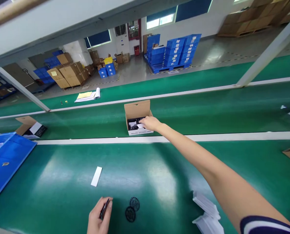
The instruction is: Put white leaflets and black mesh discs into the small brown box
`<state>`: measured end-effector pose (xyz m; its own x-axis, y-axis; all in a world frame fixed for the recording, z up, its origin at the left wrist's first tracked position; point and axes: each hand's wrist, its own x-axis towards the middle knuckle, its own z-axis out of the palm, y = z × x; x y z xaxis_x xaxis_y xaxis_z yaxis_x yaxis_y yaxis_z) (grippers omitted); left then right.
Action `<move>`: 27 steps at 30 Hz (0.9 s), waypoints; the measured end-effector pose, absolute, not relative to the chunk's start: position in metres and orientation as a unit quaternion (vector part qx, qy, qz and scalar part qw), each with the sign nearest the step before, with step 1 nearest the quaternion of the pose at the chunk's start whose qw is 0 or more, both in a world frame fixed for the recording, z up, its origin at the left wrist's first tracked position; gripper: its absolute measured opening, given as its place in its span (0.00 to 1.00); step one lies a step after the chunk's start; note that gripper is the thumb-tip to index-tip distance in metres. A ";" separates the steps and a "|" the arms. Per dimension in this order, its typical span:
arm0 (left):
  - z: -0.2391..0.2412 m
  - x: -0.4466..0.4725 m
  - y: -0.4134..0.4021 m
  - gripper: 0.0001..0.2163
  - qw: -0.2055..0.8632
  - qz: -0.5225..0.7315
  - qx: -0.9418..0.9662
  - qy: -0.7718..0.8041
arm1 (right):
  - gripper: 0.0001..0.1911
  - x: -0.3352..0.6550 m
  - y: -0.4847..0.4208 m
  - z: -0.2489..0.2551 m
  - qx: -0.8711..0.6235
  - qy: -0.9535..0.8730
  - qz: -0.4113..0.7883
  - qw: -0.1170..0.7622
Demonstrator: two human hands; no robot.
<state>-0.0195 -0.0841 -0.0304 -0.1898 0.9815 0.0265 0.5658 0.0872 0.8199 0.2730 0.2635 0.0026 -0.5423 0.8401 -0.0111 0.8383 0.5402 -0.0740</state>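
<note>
My right hand (pixel 151 123) reaches forward into an open cardboard box (pixel 138 110) with a white printed front. Its fingers are closed at a small white paper slip (pixel 140 125), over black contents inside the box; the fingertips are partly hidden. Close to the front edge, my left hand (pixel 99 216) grips a slim black pen-like item (pixel 104 208). Two black round mesh pieces (pixel 130 214) lie overlapping on the green table (pixel 125 162), right of the left hand. Beyond that hand rests a white strip (pixel 96 176).
A blue bin (pixel 10 169) stands at the left, near another open box (pixel 31 127). Stacked translucent white pieces (pixel 207 211) lie under my right forearm. A white rail (pixel 208 136) runs between table and belt. Papers (pixel 88 95) lie on the far ledge.
</note>
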 end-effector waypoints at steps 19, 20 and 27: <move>-0.028 -0.012 -0.072 0.20 0.311 0.336 0.554 0.695 | 0.08 0.315 0.267 -0.002 -0.613 -0.788 0.052 -0.041; -0.028 -0.012 -0.073 0.19 0.310 0.335 0.556 0.695 | 0.09 0.316 0.265 -0.003 -0.617 -0.785 0.046 -0.038; -0.029 -0.019 -0.078 0.19 0.311 0.314 0.574 0.690 | 0.13 0.342 0.221 0.011 -0.594 -0.804 0.040 0.006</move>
<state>-0.0189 -0.0777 -0.0290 -0.1476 0.9866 -0.0690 0.5965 0.1445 0.7895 0.3420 0.2209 0.0106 -0.2950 0.9548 -0.0377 0.9538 0.2918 -0.0720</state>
